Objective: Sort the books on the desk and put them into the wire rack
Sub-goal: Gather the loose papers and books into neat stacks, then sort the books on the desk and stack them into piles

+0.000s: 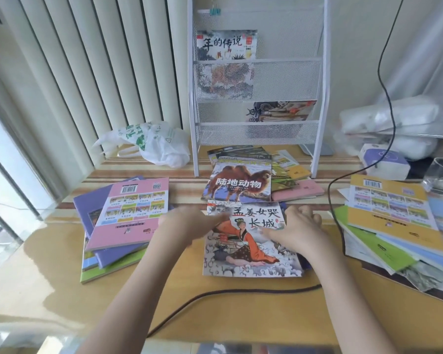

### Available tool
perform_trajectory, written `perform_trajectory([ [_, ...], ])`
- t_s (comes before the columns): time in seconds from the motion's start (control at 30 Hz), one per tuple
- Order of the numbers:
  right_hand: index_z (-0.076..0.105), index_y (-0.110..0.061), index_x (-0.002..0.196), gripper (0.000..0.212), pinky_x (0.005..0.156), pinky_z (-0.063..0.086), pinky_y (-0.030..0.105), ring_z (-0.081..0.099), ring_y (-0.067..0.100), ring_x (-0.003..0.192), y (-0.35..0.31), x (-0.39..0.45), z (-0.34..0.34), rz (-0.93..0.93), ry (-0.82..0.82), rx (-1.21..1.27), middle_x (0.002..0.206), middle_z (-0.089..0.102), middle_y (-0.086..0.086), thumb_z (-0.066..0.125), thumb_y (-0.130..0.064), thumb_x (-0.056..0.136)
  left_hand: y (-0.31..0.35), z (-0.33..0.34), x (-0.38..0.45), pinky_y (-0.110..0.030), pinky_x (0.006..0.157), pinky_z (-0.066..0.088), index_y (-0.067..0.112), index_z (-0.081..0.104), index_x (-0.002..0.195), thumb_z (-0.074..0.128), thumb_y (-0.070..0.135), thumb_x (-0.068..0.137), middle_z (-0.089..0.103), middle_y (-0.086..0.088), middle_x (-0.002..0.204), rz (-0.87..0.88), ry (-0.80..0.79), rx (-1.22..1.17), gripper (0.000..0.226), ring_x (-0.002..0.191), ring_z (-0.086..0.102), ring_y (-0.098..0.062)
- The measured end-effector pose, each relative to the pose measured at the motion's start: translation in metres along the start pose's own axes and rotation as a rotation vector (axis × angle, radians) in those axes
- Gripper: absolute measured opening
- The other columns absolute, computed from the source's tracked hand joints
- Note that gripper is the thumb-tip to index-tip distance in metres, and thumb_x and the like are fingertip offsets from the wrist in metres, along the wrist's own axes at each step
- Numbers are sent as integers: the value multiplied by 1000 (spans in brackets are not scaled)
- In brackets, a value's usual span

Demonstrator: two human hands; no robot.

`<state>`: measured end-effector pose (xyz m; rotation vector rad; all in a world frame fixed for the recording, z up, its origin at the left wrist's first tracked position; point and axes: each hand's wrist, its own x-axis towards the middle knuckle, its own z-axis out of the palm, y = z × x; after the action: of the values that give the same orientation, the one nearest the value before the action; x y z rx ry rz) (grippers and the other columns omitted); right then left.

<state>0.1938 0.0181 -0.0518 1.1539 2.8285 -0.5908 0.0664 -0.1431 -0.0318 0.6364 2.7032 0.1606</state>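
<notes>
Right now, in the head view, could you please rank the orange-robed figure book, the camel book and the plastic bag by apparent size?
1. Orange-robed figure book, nearest the camera
2. Plastic bag and camel book: too alike to rank.

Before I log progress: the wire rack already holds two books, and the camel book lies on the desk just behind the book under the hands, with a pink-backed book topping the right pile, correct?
Not quite: the head view shows the pink-backed book topping the left pile; a yellow-backed book tops the right one. The wire rack, its two books and the camel book behind the book under the hands are as you say.

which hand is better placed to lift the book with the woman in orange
Probably right: the right hand already rests on that book, fingers spread on its cover. The left hand only reaches its left edge and is blurred.
</notes>
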Motion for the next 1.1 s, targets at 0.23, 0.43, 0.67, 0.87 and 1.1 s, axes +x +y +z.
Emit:
perform_trajectory([
  [0.23, 22, 0, 145, 72, 102, 36, 41, 40, 33, 131, 5, 74, -18, -22, 102, 251, 146, 37, 19, 40, -49, 96, 28, -18, 93, -36, 76, 49, 6, 59, 107, 50, 48, 90, 64, -13, 100, 201, 463, -256, 46, 95, 62, -31],
  [0.43, 42, 0, 131, 58, 90, 47, 43, 54, 35, 111, 5, 139, -20, 10, 244, 153, 120, 57, 20, 34, -47, 97, 40, -12, 147, -40, 96, 46, -1, 28, 142, 70, 49, 79, 52, -16, 131, 117, 118, -212, 91, 116, 52, -30],
  [0.67, 39, 3, 135, 67, 45, 32, 25, 45, 13, 53, -4, 171, -20, 5, 171, 264, 61, 48, 1, 42, -51, 94, 39, -16, 173, -19, 53, 36, 4, 53, 88, 79, 34, 74, 55, -4, 82, 73, 46, -506, 43, 67, 49, -14],
  [0.87, 49, 0, 125, 59, 80, 50, 37, 61, 26, 97, -11, 184, -27, -9, 95, 385, 113, 62, 14, 65, -40, 85, 45, -4, 191, -20, 42, 49, -6, 63, 100, 69, 0, 83, 71, -13, 79, -46, 218, -1256, 20, 48, 63, -9],
  [1.1, 52, -4, 127, 47, 83, 40, 31, 51, 25, 116, -15, 198, -23, 5, 74, 643, 133, 53, 9, 62, -30, 90, 44, -1, 200, -32, 70, 51, 5, 48, 108, 67, 14, 85, 61, -17, 107, 14, 281, -866, 32, 85, 59, -26],
])
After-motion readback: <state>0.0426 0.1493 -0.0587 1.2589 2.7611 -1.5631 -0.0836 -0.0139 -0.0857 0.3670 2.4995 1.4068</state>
